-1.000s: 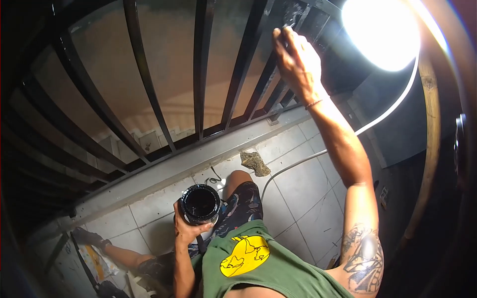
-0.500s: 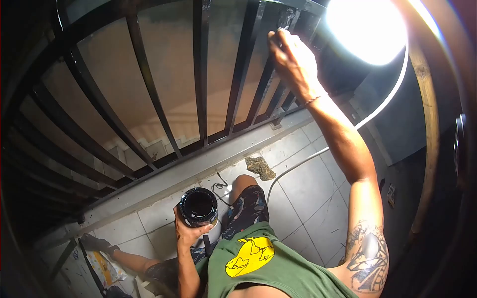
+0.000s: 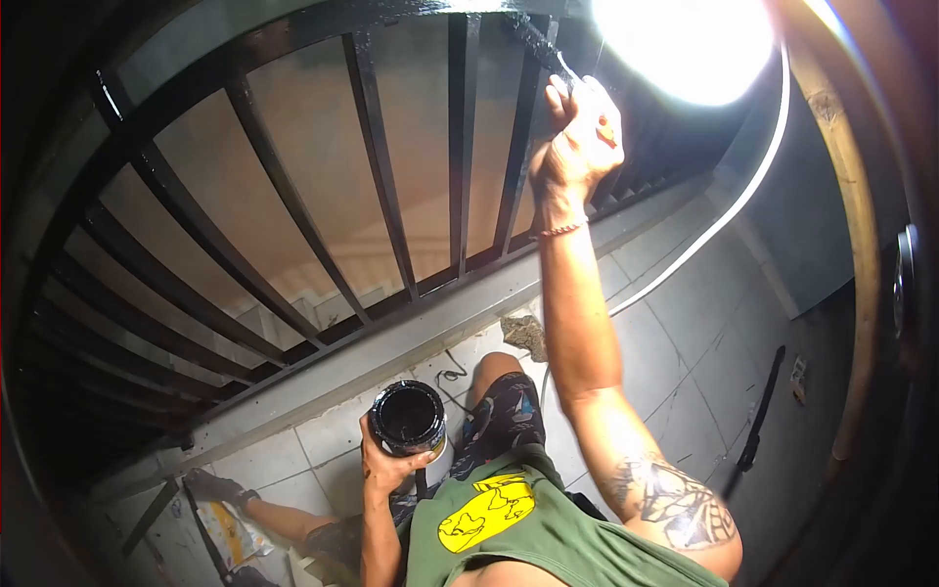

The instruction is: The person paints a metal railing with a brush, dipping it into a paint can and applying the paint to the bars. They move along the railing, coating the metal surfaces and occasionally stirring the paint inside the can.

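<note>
My left hand (image 3: 391,464) is wrapped round a paint can (image 3: 409,419) with a black-coated rim and dark contents, held upright above my lap. At the upper middle, my right hand (image 3: 579,137) grips a brush (image 3: 540,44) by its handle; a bit of orange shows at the palm. The dark, wet-looking bristles are at the upper part of the black metal railing (image 3: 377,147), near its top rail. Whether the bristles touch a bar is hard to tell.
A glaring lamp (image 3: 685,44) with a white cable (image 3: 748,201) is at the upper right. A wooden pole (image 3: 856,235) curves down the right side. On the tiled floor (image 3: 665,342) lie a crumpled cloth (image 3: 525,337), a thin black cord and a long dark strip (image 3: 763,411).
My right hand has turned, its forearm now more upright, and the brush shows more clearly. The view has shifted, with the can slightly lower and farther right in it.
</note>
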### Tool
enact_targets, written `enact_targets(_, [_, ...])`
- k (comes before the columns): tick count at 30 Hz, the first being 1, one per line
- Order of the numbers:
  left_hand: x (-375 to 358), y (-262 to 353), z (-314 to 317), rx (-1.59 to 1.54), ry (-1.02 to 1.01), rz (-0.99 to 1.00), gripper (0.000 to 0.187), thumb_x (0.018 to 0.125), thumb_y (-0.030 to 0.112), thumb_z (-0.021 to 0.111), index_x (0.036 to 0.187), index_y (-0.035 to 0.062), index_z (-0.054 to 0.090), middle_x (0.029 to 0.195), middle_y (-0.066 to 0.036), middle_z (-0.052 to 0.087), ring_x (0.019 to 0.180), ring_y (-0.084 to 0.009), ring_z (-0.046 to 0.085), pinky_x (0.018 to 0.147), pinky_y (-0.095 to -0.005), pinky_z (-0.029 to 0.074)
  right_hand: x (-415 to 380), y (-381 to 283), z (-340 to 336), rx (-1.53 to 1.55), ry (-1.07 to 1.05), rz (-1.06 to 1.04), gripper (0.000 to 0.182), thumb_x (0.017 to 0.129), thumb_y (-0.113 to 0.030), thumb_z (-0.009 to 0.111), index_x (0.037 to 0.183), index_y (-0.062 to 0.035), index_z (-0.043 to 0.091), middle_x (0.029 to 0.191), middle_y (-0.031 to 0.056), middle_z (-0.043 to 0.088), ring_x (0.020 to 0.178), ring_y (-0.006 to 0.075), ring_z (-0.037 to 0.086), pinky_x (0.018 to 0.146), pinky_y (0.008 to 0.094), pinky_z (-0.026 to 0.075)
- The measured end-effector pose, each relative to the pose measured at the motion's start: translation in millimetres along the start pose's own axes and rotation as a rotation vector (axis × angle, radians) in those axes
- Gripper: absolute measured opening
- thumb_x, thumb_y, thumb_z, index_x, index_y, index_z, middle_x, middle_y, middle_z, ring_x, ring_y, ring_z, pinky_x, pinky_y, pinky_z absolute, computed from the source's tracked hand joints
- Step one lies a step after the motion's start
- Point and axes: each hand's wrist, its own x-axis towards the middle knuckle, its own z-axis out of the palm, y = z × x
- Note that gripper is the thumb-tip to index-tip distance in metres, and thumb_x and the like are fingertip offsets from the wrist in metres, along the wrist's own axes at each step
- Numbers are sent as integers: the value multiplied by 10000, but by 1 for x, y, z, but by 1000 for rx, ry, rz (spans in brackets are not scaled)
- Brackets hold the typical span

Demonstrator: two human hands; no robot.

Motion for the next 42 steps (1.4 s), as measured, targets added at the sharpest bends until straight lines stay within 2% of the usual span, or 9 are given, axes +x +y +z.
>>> enact_targets(6, [-9, -8, -10, 116, 33, -52, 996, 440, 254, 944, 1230, 40, 376, 1158, -131, 570, 1065, -239, 577, 922, -365, 474, -14, 51, -3, 531, 355, 255, 229, 879, -20, 561, 1087, 75, 541, 1029, 186, 607, 948, 319, 637, 910, 397, 538])
enact_targets(10, [-4, 13, -11, 268, 59, -71, 997, 443, 254, 945, 1231, 33, 375, 1160, -128, 564, 1069, -229, 569, 929, -357, 472, -24, 66, -10, 528, 106, 342, 226, 910, -72, 535, 1085, 71, 548, 1000, 188, 629, 901, 287, 660, 792, 351, 581])
enact_targets(13, [-3, 18, -6, 284, 92, -56, 1000, 442, 249, 945, 1231, 29, 373, 1154, -128, 562, 1062, -223, 569, 932, -352, 470, -11, 66, -26, 617, 133, 421, 228, 896, -77, 559, 1067, 75, 548, 943, 164, 631, 829, 278, 668, 763, 342, 588])
enact_targets(19, [0, 30, -15, 388, 163, -6, 997, 439, 226, 945, 1234, 22, 379, 1153, -121, 558, 1047, -212, 569, 925, -342, 469, -7, 54, -12, 770, 578, 667, 137, 822, -83, 641, 854, -9, 531, 864, 113, 595, 751, 239, 652, 729, 334, 588])
enact_targets(23, [-1, 33, -10, 400, 204, -8, 995, 440, 209, 949, 1238, 20, 385, 1164, -120, 555, 1055, -208, 564, 925, -339, 465, 2, 37, 8, 856, 728, 723, 124, 823, -65, 605, 853, 27, 527, 821, 145, 585, 689, 236, 647, 708, 349, 604])
enact_targets(27, [-3, 38, -15, 467, 223, -10, 1007, 446, 219, 953, 1248, 16, 379, 1171, -124, 552, 1061, -215, 563, 933, -346, 462, -1, 25, 20, 722, 531, 722, 122, 839, -67, 554, 824, 53, 536, 743, 154, 616, 569, 248, 670, 503, 294, 571])
enact_targets(30, [-5, 39, -11, 444, 238, -41, 1001, 449, 213, 950, 1244, 13, 375, 1170, -124, 548, 1062, -214, 561, 938, -350, 463, 9, 33, 7, 681, 455, 745, 127, 837, -66, 541, 789, 52, 538, 703, 163, 619, 535, 234, 662, 460, 269, 554])
enact_targets(35, [-6, 42, -12, 473, 230, -25, 979, 460, 204, 942, 1240, 19, 380, 1169, -120, 550, 1063, -213, 563, 939, -349, 469, 13, 30, -21, 478, 314, 721, 136, 830, -71, 564, 797, 60, 558, 737, 182, 639, 600, 293, 686, 503, 303, 591])
enact_targets(42, [-6, 51, -7, 587, 252, -85, 1000, 449, 198, 929, 1274, 12, 396, 1200, -113, 547, 1095, -220, 556, 983, -367, 437, 23, 35, -36, 481, 474, 740, 154, 841, -61, 556, 791, 85, 564, 749, 198, 639, 617, 295, 687, 553, 317, 613])
